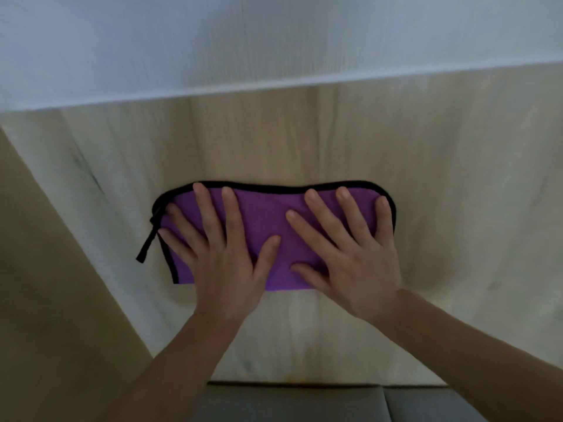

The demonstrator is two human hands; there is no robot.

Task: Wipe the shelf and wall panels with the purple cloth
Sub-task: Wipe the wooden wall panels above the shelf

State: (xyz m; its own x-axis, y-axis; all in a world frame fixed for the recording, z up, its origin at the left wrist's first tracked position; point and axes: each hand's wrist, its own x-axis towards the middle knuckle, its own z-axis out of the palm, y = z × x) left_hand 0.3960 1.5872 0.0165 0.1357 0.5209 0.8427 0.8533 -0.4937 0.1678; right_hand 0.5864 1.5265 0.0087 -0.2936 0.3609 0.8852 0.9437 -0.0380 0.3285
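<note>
Both forearms are cut off by the bottom edge, toward 6 o'clock. The left hand (222, 254) and right hand (350, 254) hide much of the purple cloth (262, 217), including most of its lower hem. The grey surface (335, 403) at 6 o'clock is cropped and unidentifiable. The wood panel (304, 132) looks motion-blurred.
</note>
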